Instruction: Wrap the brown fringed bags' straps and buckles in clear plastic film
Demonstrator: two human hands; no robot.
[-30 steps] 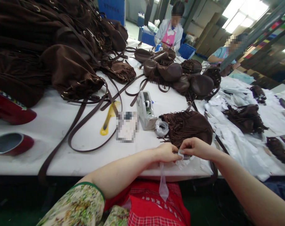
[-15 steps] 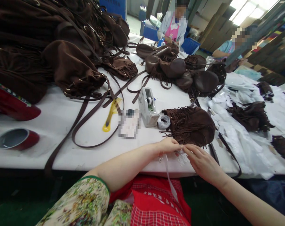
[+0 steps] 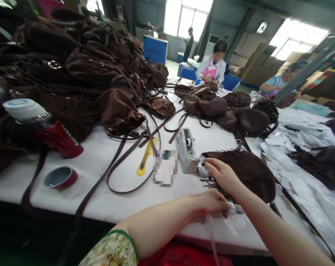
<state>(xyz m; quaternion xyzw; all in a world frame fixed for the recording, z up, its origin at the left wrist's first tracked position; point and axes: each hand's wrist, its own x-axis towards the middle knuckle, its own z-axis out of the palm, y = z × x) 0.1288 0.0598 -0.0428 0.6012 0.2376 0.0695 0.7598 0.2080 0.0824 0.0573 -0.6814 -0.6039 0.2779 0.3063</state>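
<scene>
My left hand (image 3: 215, 202) is near the table's front edge, fingers pinched together. A translucent strip (image 3: 211, 232) hangs down from it, and a small white piece (image 3: 232, 208) shows beside its fingertips. Farther forward, my right hand (image 3: 221, 173) has its thumb and fingers closed at the edge of a small greyish roll (image 3: 202, 170), which they partly cover. Beyond the roll stands a grey tape dispenser (image 3: 186, 151). Partly behind my right hand and forearm lies a dark brown fringed bag (image 3: 253, 173).
A yellow comb (image 3: 145, 159) lies left of a blurred-out flat object (image 3: 165, 170). Farther left are a red cup (image 3: 61, 178) and a tilted red bottle (image 3: 54, 133). Brown bags (image 3: 101, 62) pile up behind; white sheets (image 3: 308, 177) cover the right. Two people work across the table.
My right hand has left my left hand and moved forward to the roll. My left hand stays near the table edge with the strip. The view has tilted up, showing more of the room.
</scene>
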